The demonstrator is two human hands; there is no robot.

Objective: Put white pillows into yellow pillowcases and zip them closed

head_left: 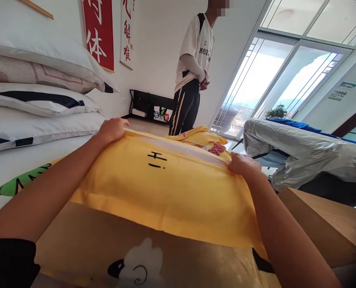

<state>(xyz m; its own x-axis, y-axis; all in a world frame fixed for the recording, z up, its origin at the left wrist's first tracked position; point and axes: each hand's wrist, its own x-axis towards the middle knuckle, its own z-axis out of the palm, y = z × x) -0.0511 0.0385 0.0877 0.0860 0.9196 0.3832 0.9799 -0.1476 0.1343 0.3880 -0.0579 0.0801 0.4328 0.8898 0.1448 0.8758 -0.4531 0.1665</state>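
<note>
A yellow pillowcase (pixel 171 188) with "Hi!" printed in black, appearing upside down, stretches between my two hands. It looks plump, as if a pillow fills it, and a white strip shows along its far edge. My left hand (pixel 113 129) is closed on the far left corner, with the thumb raised. At the far right corner my right hand (pixel 245 163) grips the cloth; its fingertips are partly hidden. Under the yellow case lies a brownish cloth (pixel 87 236) with a white sheep figure (pixel 144 264).
Stacked pillows (pixel 42 116) rise at the left. More yellow fabric (pixel 198 136) lies beyond the pillowcase. A person (pixel 192 72) stands behind it with hands together. At the right are a silver-covered piece of furniture (pixel 304 144) and a cardboard box (pixel 324 224).
</note>
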